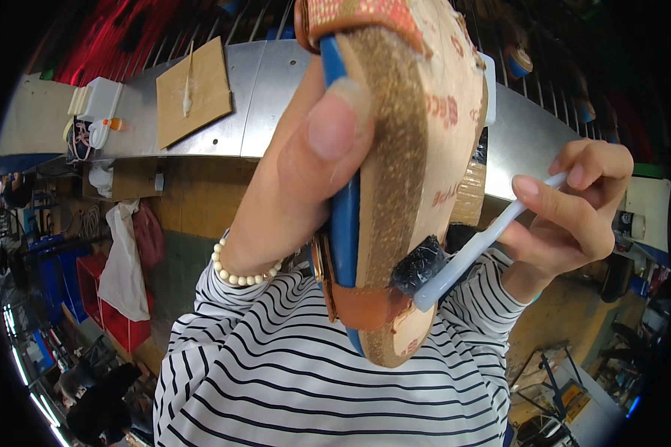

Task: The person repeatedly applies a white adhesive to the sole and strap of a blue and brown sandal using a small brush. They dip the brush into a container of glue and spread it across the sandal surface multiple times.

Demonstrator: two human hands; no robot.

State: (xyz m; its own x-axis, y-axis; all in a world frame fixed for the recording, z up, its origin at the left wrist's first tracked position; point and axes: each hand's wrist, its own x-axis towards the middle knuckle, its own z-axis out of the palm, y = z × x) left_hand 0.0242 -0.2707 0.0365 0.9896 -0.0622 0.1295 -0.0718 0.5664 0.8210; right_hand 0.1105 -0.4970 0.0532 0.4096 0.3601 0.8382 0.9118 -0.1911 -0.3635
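Note:
Close in front of me, my left hand (298, 156) grips an unfinished sandal (395, 149) along its blue edge, thumb pressed on the cork side. The pale underside with reddish print faces right. A pinkish-orange textured strap (361, 16) wraps over the upper end, and a brown strap (361, 307) folds round the lower end. My right hand (581, 208) is closed round the handle of a pale blue toothbrush (492, 231). Its dark, clotted bristles (419, 265) touch the cork edge and underside just above the brown strap. Left fingers behind the sandal are hidden.
A metal bench (238, 127) runs behind the sandal. On it lie a cardboard sheet (190, 97) with a thin stick and white containers (101, 100). Beyond it, a rod rack holds other sandals (519, 61). A red crate (112, 298) stands lower left.

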